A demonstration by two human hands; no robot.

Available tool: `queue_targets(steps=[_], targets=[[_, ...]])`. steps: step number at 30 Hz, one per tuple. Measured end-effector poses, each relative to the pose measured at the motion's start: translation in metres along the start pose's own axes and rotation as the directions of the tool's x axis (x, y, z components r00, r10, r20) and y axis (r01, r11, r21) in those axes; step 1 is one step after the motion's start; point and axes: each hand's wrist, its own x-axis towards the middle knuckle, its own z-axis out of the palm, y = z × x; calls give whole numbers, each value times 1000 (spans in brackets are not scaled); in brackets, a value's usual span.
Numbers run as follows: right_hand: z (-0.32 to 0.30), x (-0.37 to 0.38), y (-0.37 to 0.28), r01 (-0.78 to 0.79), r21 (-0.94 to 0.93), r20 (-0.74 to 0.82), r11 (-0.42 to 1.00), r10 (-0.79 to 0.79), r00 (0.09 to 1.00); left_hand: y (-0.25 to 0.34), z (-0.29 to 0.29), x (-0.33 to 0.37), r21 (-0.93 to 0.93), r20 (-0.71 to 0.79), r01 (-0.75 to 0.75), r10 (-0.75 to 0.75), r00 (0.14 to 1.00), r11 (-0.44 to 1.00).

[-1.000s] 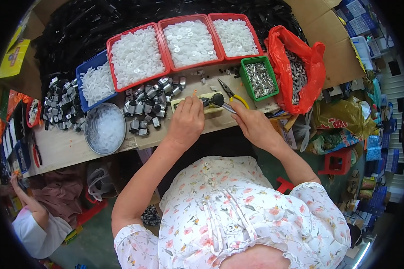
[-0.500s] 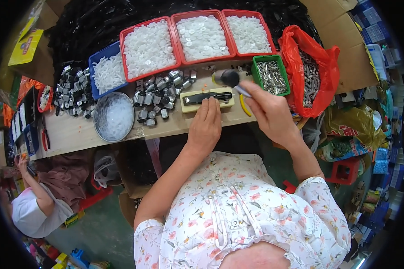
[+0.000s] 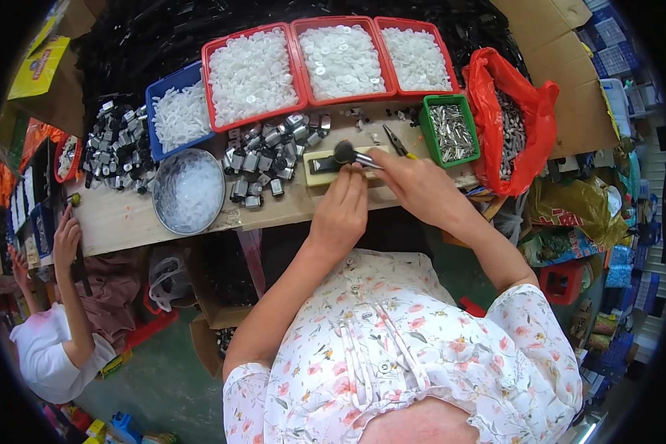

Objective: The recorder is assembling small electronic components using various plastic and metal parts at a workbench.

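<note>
On the table before me lies a cream-coloured block [image 3: 315, 179] with a long black plastic part [image 3: 322, 165] set in its top. My left hand [image 3: 339, 211] is closed, fingers together, its fingertips holding the part at the block's near edge. A small hammer [image 3: 365, 159] with a dark round head and metal shaft is gripped in my right hand [image 3: 425, 191]. Its head is down over the black part beside my left fingertips and hides some of it; whether it touches cannot be made out. Pliers [image 3: 397, 140] with yellow handles lie just beyond my right hand.
Three red trays [image 3: 301, 68] of white plastic pieces stand behind the block. To the left are a blue tray [image 3: 155, 140], a round metal bowl [image 3: 220, 194] and black-and-silver parts [image 3: 253, 164]. A green tray [image 3: 430, 140] and red bag [image 3: 542, 140] stand right. A co-worker [image 3: 65, 333] sits left.
My right hand has swung the hammer down and left onto the black part, uncovering the pliers. My left hand stays nearly in place. The co-worker's hands have moved.
</note>
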Motion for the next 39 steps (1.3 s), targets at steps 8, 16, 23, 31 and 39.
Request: queue_targets(steps=[8, 16, 23, 31, 39], targets=[[2, -32, 7, 259, 144, -397, 955, -184, 899, -15, -20, -6, -91, -61, 122, -127, 990, 988], [-7, -45, 24, 201, 254, -496, 946, -51, 867, -9, -18, 16, -82, -29, 91, -94, 995, 992], [0, -58, 50, 87, 136, -414, 987, -23, 910, -9, -5, 23, -6, -35, 57, -57, 998, 998], [9, -37, 53, 16, 165, -338, 986, 41, 940, -8, -2, 20, -3, -86, 78, -78, 993, 997], [20, -9, 30, 188, 130, -403, 973, -122, 907, -7, -13, 7, -148, -138, 137, -158, 978, 979]])
